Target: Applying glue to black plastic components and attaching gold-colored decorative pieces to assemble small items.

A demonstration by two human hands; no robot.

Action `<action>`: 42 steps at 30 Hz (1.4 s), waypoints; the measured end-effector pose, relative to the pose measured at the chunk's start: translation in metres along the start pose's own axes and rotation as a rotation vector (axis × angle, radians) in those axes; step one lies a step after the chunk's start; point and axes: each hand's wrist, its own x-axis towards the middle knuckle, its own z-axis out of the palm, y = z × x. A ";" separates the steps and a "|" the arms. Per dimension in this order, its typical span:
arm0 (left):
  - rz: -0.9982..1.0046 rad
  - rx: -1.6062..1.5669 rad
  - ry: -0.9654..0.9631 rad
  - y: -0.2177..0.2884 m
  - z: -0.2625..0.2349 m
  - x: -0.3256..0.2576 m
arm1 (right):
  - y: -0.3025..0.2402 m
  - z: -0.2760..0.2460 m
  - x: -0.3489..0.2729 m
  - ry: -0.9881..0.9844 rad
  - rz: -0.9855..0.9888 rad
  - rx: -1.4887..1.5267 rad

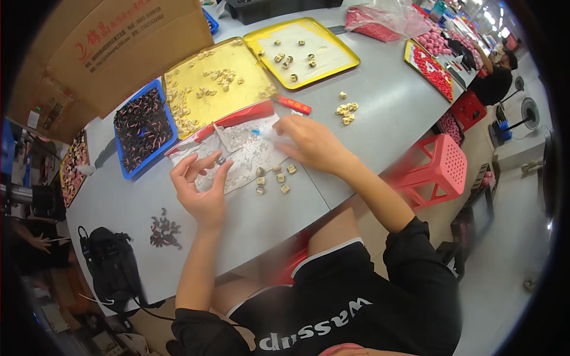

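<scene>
My left hand (202,193) is over the near left part of a white, glue-smeared sheet (249,154). Its thumb and fingertips pinch a small dark piece (220,159). Across the sheet, my right hand (312,142) is closed on a pale, blurred tube-like thing (270,135) with a blue tip, which points toward the left hand. Close to the sheet's near edge sit several small cream-and-dark cubes (276,177). A loose heap of dark curved pieces (164,230) lies left of my left forearm.
A blue tray (173,126) of dark and pink pieces stands left, beside a yellow tray (249,65) of cream pieces. Another yellow tray (338,71) holds several cubes. Cream cubes (346,111) lie right; a red stick (294,105) is behind the sheet. A black pouch (110,261) and pink stool (442,166) flank me.
</scene>
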 end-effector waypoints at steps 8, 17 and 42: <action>-0.056 0.012 -0.053 0.000 0.002 0.004 | 0.078 -0.058 -0.006 0.189 0.317 -0.371; -0.043 -0.052 -0.046 -0.011 0.002 0.005 | 0.152 -0.063 0.004 0.004 0.232 -0.250; -0.054 0.038 -0.007 0.003 0.000 0.006 | -0.031 0.028 0.052 -0.163 0.255 1.242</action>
